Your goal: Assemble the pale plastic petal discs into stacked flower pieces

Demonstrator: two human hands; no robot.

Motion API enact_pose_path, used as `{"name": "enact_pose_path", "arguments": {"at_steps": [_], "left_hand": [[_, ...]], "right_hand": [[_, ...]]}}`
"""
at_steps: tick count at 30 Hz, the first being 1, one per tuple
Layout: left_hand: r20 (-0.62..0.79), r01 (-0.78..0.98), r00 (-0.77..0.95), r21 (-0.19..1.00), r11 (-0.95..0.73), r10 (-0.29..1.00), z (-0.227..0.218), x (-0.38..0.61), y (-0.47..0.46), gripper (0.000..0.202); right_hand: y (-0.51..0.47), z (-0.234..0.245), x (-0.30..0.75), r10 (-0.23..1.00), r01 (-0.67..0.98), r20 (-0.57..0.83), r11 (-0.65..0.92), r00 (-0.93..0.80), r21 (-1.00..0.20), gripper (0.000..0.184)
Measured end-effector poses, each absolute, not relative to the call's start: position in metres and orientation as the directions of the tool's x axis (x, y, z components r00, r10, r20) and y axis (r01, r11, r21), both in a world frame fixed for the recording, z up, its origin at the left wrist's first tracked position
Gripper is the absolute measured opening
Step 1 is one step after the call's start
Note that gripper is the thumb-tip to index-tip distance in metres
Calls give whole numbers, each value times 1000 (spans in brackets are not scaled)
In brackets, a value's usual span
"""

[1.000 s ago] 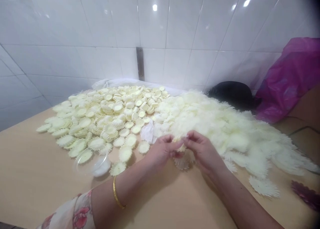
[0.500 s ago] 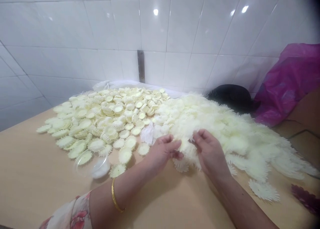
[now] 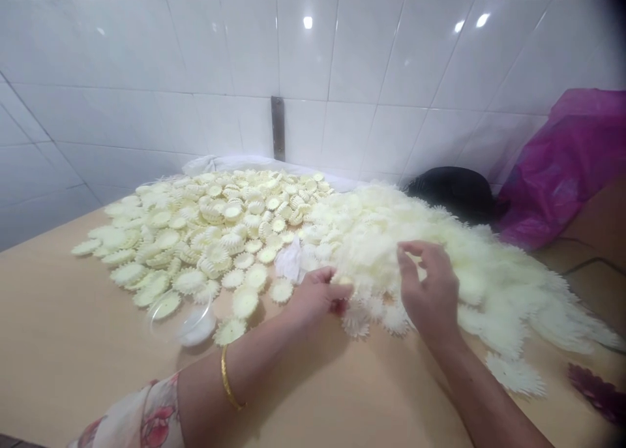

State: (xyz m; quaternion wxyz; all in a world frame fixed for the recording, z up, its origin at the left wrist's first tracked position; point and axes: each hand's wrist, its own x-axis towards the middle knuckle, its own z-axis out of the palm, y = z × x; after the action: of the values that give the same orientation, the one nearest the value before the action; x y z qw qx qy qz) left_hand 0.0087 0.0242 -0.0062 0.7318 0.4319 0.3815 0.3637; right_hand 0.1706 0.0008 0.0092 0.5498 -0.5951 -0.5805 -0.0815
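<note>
- Here, a pale scalloped piece (image 3: 343, 281) sits in the left hand (image 3: 317, 299), fingers pinching it above the desk (image 3: 73, 317); mostly covered, its facing and long axis escape me.
- Seemingly single-piece handling; the next move calls for a light pinch.
- Right hand (image 3: 431, 295): fingers nearly meeting by the filmy heap (image 3: 493, 288); any grip, I can't tell.
</note>
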Motion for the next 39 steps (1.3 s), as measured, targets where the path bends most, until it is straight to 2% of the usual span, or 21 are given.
{"name": "enact_pose_path", "arguments": {"at_steps": [2,5,9,12,18,23,27,31,34,37,39], "left_hand": [[-205,-173,437,936,306,876,-10,8,25,20],[-169,-159,437,952,261,883,-13,7,25,18],[-170,-130,475,957,260,864,-9,8,23,19],[-176,-115,492,958,264,853,-5,9,23,21],[-217,-228,447,911,345,868,0,9,22,28],[-225,-290,494,868,403,840,2,11,20,23],[-248,-313,477,849,426,843,3,12,18,19],[-215,-277,429,894,354,878,4,10,18,24],[-180,-263,397,917,300,900,4,9,20,29],[-192,-293,423,896,334,886,5,8,20,32],[-194,-331,453,870,366,870,6,8,20,33]], "right_hand": [[-5,13,160,745,677,622,330,241,-658,16],[-11,17,147,911,555,400,284,98,-782,21],[-13,17,141,958,493,285,229,39,-839,16],[-11,16,142,978,413,210,183,20,-892,20],[-8,8,141,948,511,291,187,131,-839,27],[-8,3,136,931,502,312,182,189,-846,34],[-8,3,134,944,433,261,154,199,-888,38],[-9,5,133,974,255,182,143,134,-956,38],[-10,7,133,996,-9,86,86,0,-996,31],[-9,8,133,992,-240,36,7,-118,-971,27],[-9,8,135,985,-310,20,-35,-173,-950,25]]}}
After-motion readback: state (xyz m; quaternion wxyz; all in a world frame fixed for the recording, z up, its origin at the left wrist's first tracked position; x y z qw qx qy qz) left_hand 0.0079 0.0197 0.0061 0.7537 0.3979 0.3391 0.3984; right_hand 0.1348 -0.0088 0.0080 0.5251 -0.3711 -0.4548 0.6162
